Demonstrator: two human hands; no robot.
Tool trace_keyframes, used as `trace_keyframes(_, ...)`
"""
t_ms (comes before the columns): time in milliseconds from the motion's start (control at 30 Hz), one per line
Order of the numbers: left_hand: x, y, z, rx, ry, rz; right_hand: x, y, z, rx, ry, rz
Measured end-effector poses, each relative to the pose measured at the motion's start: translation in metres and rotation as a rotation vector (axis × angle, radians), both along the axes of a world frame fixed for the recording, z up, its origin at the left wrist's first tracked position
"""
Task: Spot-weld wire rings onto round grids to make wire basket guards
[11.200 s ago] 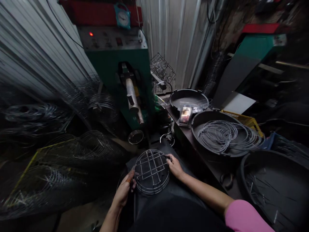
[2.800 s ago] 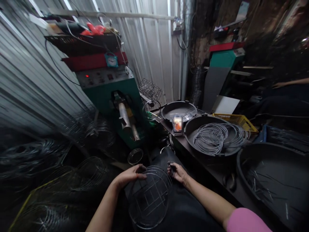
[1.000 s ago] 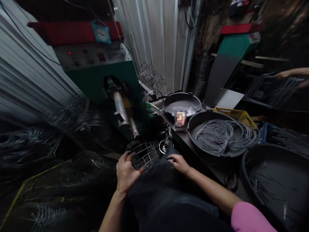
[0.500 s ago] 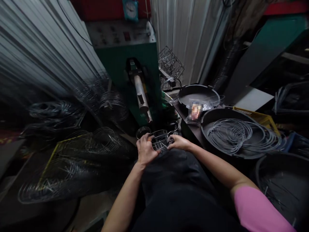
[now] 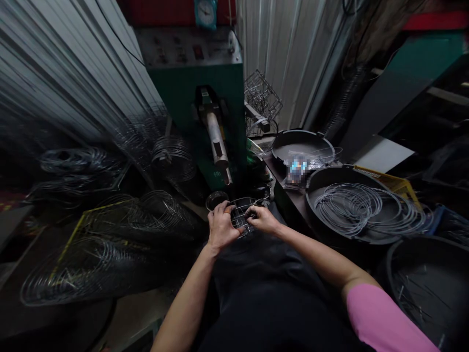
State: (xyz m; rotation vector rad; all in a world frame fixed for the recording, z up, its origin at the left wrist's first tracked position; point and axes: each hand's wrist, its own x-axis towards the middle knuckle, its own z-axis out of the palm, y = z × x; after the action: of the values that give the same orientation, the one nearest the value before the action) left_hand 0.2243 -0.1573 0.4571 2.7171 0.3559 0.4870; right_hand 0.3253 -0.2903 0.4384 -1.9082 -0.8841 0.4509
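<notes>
A small wire basket (image 5: pixel 240 209) of thin metal rods sits in front of my body, below the arm of a green machine. My left hand (image 5: pixel 223 226) grips its left side, thumb near and fingers along the far side. My right hand (image 5: pixel 263 219) is closed, with its fingertips pinched together over the basket's right part. Whatever those fingertips hold is too small and dark to make out. Just beyond the basket is the machine's round lower electrode (image 5: pixel 217 199), under the metal upper arm (image 5: pixel 217 142).
The green machine (image 5: pixel 176 98) stands ahead. On the right, a black round tub (image 5: pixel 311 195) holds coiled wire rings (image 5: pixel 348 208); another tub (image 5: pixel 302 139) stands behind it. A third tub (image 5: pixel 421 293) contains loose rods. Stacks of wire rings (image 5: pixel 98 259) stand on the left.
My right hand has moved left from the basket's right edge to over its middle-right part, its fingers more curled. My left hand keeps its grip. The view has shifted slightly.
</notes>
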Motion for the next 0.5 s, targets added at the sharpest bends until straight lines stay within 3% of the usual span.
trace_keyframes(133, 0.000, 0.008, -0.001, -0.046, 0.015, -0.006, 0.006, -0.004, 0.008, -0.027, -0.005, 0.152)
trace_keyframes(300, 0.002, 0.017, 0.000, -0.093, 0.004, -0.021, 0.012, -0.009, 0.018, -0.066, -0.196, 0.349)
trace_keyframes(500, 0.003, 0.021, -0.001, -0.110, -0.013, -0.027, 0.016, -0.005, 0.014, -0.117, -0.381, 0.387)
